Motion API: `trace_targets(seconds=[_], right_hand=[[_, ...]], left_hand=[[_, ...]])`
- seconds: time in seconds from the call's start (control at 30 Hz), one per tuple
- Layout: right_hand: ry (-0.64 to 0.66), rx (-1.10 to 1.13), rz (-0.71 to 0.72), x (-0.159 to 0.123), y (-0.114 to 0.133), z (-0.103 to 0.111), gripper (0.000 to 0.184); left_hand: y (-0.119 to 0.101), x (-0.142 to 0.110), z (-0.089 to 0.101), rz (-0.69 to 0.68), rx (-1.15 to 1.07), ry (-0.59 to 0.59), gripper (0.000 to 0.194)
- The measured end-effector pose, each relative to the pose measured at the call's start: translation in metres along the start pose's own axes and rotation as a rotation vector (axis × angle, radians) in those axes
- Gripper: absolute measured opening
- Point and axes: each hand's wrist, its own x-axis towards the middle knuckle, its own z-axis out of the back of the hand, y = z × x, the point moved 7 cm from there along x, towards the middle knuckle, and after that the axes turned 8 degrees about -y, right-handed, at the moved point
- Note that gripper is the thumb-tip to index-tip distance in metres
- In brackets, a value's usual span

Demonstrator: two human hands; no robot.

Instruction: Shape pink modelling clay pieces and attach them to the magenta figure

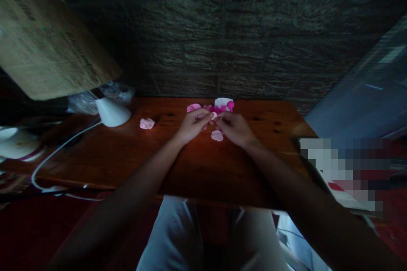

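Between my two hands, above the wooden table, is a small pale pink piece (214,115) of soft, clay-like stuff. My left hand (193,125) pinches it from the left with thumb and fingers. From the other side my right hand (234,127) closes its fingertips on the same piece. Just below them on the table lies a pale pink crumpled lump (217,135). A similar pink lump (147,124) sits farther left. Behind my hands are a brighter pink piece (193,107), a white piece (223,102) and a magenta round-ended thing (230,104), partly hidden.
A lamp with a white base (112,112) and a printed paper shade (57,42) stands at the left, its white cord (63,152) trailing over the table edge. A white cup-like object (19,144) lies far left. A dark block wall (222,29) rises behind the wooden table (197,169).
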Motion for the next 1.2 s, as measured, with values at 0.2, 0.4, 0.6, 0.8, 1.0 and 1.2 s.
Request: trace_targets(seconds=[0.2,0.4,0.6,0.8,1.0,1.2], right_hand=[[-0.024,0.202,-0.026,0.0013,-0.0008,-0.0002,0.021],[-0.024,0.262,-0.051,0.0016,-0.0024,0.0004,0.037],[0.053,0.17,0.042,0.0006,0.0043,-0.0047,0.027],[0.039,0.178,-0.034,-0.0002,-0.0017,-0.0072,0.02],[0.065,0.187,-0.046,-0.0008,-0.0029,-0.0069,0.022],[0.079,0.21,-0.079,-0.0014,-0.0026,-0.0072,0.022]], left_hand=[[-0.0033,0.0005,0.005,-0.066,-0.026,-0.036,0.037],[-0.0004,-0.0009,0.0045,-0.051,0.003,-0.043,0.042],[0.0017,-0.0011,0.0004,-0.003,-0.026,-0.029,0.045],[0.0019,0.0,0.0047,-0.013,-0.011,-0.079,0.04],[-0.0003,-0.0029,0.0079,0.01,0.05,-0.107,0.03],[-0.0024,-0.0037,0.0071,-0.011,-0.005,-0.126,0.03]])
